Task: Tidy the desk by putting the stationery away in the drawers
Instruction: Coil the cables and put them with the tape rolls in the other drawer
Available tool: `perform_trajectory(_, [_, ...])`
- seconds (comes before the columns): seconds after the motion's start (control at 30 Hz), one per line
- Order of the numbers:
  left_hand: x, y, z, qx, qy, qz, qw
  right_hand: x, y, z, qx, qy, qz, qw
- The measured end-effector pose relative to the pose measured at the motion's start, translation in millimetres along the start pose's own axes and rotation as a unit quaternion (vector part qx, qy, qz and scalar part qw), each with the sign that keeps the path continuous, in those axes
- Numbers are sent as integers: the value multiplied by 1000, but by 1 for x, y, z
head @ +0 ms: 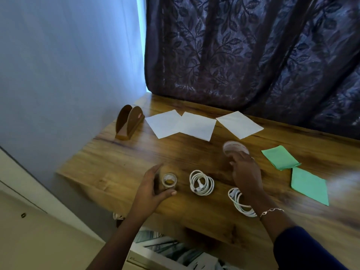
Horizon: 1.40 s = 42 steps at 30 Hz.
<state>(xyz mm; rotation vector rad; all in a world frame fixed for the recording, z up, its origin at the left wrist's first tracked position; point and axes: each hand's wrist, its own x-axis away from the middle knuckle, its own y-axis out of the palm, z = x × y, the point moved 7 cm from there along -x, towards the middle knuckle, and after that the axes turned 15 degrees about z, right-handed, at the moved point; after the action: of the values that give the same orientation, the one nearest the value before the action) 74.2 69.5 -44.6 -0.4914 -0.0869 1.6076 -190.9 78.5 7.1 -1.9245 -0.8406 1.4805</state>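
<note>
A small clear tape roll (pixel 169 181) stands on the wooden desk (pixel 109 162). My left hand (pixel 151 189) curls around it, thumb in front and fingers behind, not clearly closed. A larger tape roll (pixel 234 147) lies further back; my right hand (pixel 246 175) reaches over it with fingertips touching its near rim. Two coiled white cables sit near the front: one cable (pixel 201 183) between my hands, the other cable (pixel 240 202) partly under my right wrist. An open drawer (pixel 175 250) with papers shows below the desk edge.
Three white paper sheets (pixel 196 125) lie at the back, two green sheets (pixel 308 185) on the right. A brown wooden holder (pixel 129 122) stands at the back left by the wall. A dark curtain (pixel 253 55) hangs behind the desk.
</note>
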Motion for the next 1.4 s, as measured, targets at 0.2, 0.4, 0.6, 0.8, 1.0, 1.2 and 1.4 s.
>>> perform_trajectory(0.2, [0,-29,-11,7,-35,53,998,-13,2,-118,-168,-162,7,972])
perform_trajectory(0.4, [1,-62,-28,28,-71,155,985,7,22,-223,-258,-266,-48,927])
perform_trajectory(0.6, [-1,-67,-34,11,-61,164,985,18,52,-238,-245,-254,-54,934])
perform_trajectory(0.8, [-3,-64,-32,-12,-28,157,987,20,51,-238,-223,-247,-19,943])
perform_trajectory(1.0, [-1,-65,-30,1,-8,179,984,30,38,-220,-210,-261,2,942])
perform_trajectory(1.2, [-1,-63,-33,8,19,186,982,45,-1,-160,-140,-212,80,964])
perform_trajectory(1.4, [-11,-49,-45,-65,42,76,994,19,-15,-3,-9,88,-15,996])
